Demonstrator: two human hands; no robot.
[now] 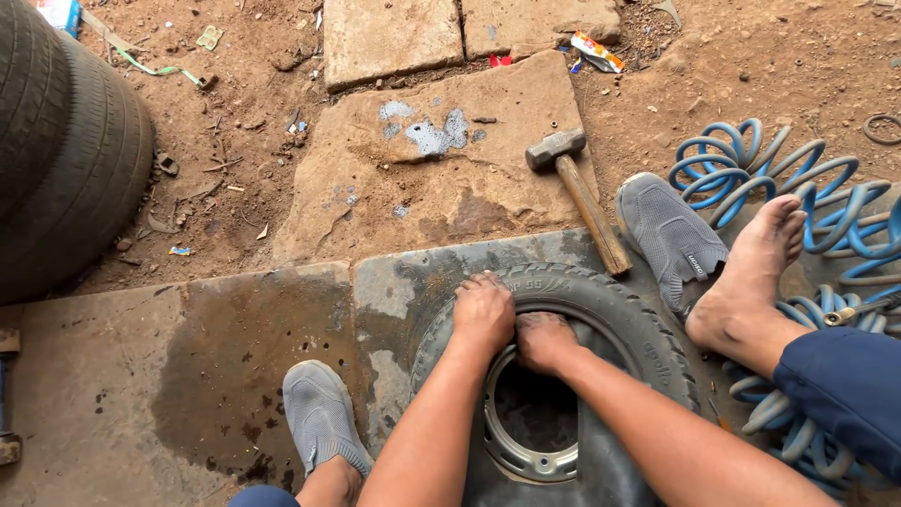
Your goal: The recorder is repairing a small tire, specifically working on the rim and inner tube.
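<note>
Bare red earth and flat stone slabs make up the ground, and a small tyre [563, 376] lies flat on a dark stained slab [235, 376] right under the camera; everything else is placed from that tyre.

Both of the person's hands press on its far inner edge, where the rubber meets the metal rim [526, 455]. The left hand [484, 310] lies knuckles-up over the bead, fingers curled down onto the rubber, closed against it rather than around it. The right hand [544, 340] sits just beside it, touching it, fingers bent into the gap at the rim; whether they hook under the bead I cannot tell, since the fingertips are hidden.

To work this edge well, I judge the weight should come straight down through both arms, hands kept close together and moved round the rim bit by bit, with the feet bracing the tyre.

Counted: one tyre in hand, two large tyres [66, 141] stacked far to its left, one hammer [577, 192] just beyond its far edge, two grey shoes [668, 235] [321, 413], one bare foot [751, 272] to its right, and one heap of blue coiled hose [807, 188] behind that foot.
</note>
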